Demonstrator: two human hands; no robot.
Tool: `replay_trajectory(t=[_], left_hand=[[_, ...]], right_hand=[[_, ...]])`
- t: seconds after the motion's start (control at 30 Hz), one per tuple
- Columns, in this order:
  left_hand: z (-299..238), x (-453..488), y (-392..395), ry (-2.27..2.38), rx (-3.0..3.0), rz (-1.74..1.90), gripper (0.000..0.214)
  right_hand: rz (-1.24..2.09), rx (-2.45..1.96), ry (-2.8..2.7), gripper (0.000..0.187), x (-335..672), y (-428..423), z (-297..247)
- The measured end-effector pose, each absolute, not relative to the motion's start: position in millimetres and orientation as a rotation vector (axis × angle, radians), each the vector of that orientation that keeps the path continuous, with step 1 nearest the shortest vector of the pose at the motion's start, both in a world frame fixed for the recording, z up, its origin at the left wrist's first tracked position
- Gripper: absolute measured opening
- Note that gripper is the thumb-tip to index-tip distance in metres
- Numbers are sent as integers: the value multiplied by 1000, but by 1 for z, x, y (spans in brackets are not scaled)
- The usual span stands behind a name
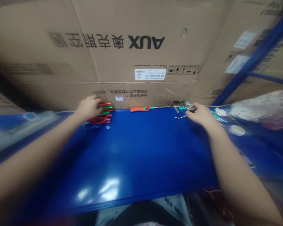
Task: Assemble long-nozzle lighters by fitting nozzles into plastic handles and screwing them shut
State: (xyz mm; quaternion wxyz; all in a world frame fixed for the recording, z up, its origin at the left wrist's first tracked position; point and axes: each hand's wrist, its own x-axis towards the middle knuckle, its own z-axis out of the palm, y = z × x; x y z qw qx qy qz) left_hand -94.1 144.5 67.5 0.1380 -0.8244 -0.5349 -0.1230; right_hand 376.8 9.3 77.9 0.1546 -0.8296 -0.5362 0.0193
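Observation:
At the back left of the blue table point(136, 150), my left hand point(89, 108) curls its fingers over a row of red and green plastic handles point(105, 113) with loop-shaped openings, gripping at the upper ones. An orange long-nosed lighter point(140, 109) with a green trigger and a thin metal tube lies between my hands, along the cardboard. My right hand point(199, 114) is closed at the back right, its fingertips pinched beside small metallic parts point(186, 105). What sits in that pinch is blurred. A small black-tipped wire piece point(178, 117) lies just left of it.
An upside-down printed cardboard sheet point(118, 66) walls off the back. To the right are a white round object point(236, 130), a white plastic bag point(247, 105) and a blue metal frame point(252, 59). A translucent tray point(35, 125) lies at left; tiny pale bits point(108, 127) sit near the handles.

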Motion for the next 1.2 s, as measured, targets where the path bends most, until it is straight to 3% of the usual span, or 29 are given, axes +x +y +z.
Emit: replay_trajectory(t=[0.2,0.37,0.7,0.87,1.03,1.2], left_hand=[[68,-97,143,-1525,-2398,-379,43],[80,-83,121,-1473,-2378,-419,44],[54,25,19,-967,-2694,-331,46],[32,53,17,-902,-2726,-360,43],[21,61,15,-900,-2787,-389,30],[24,49,6,-961,-2892,-389,26]], right_hand=[[332,-2589,-1610,37,395,6,67],[310,-2570,-1656,43,393,8,69],[315,-2340,-1994,17,372,8,61],[139,-1962,-2151,14,341,3,63],[615,-1147,-2410,16,290,-11,51],[679,-1079,-2444,5,273,-13,32]])
